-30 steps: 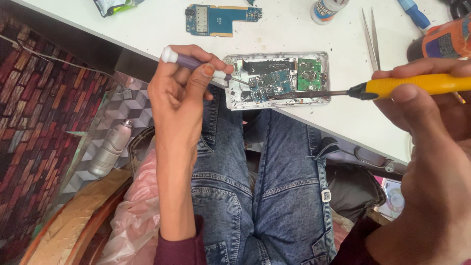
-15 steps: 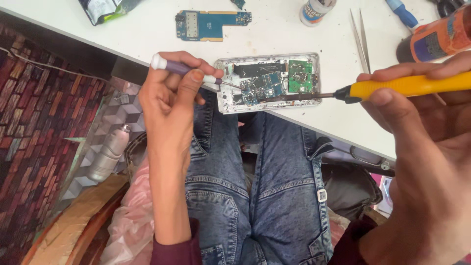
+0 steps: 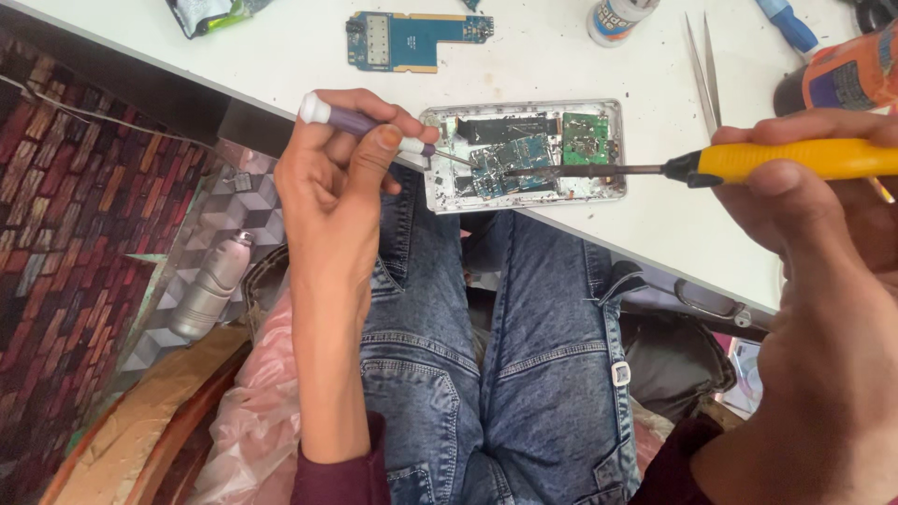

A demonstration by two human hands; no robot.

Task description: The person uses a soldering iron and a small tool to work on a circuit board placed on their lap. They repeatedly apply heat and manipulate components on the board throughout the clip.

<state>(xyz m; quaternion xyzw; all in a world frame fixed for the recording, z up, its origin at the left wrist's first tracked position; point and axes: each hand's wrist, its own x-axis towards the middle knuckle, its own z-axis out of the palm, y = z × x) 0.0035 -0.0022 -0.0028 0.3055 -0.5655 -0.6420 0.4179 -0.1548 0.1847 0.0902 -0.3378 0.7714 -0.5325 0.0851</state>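
Left hand [image 3: 341,178], centre-left of the frame: fingers curled shut round a slim purple-handled tool [image 3: 360,122] with a white end cap, held like a pen; its fine metal tip reaches the left part of the boards inside an opened phone [image 3: 524,154]. Right hand [image 3: 823,206], right edge: closed round the yellow handle of a soldering iron [image 3: 795,161], whose dark thin shaft runs leftward and ends on the blue-green board near the middle of the phone. The phone lies flat at the near edge of the white counter [image 3: 655,234], just above the person's knees in blue jeans [image 3: 486,374]. Risks, as judged: both tips meet in a small crowded area, so a slip of either hand could scrape or bridge neighbouring parts; too long a dwell of the hot tip could lift a pad or scorch the board; the phone sits close to the counter edge and is not clamped, so a sideways push could slide it off onto the lap. Materials: phone frame is pale metal or plastic, rectangular with rounded corners, scuffed; boards are green and blue, densely studded, with black tape along the top. Counter is smooth, white, speckled with dark debris. Further out: a loose blue circuit board [image 3: 412,39] at top centre, steel tweezers [image 3: 703,65] at upper right, a small white jar [image 3: 617,17] at the top edge, an orange-and-black object at far right, partly cut off. Lower left: a metal bottle [image 3: 210,285] on patterned flooring.
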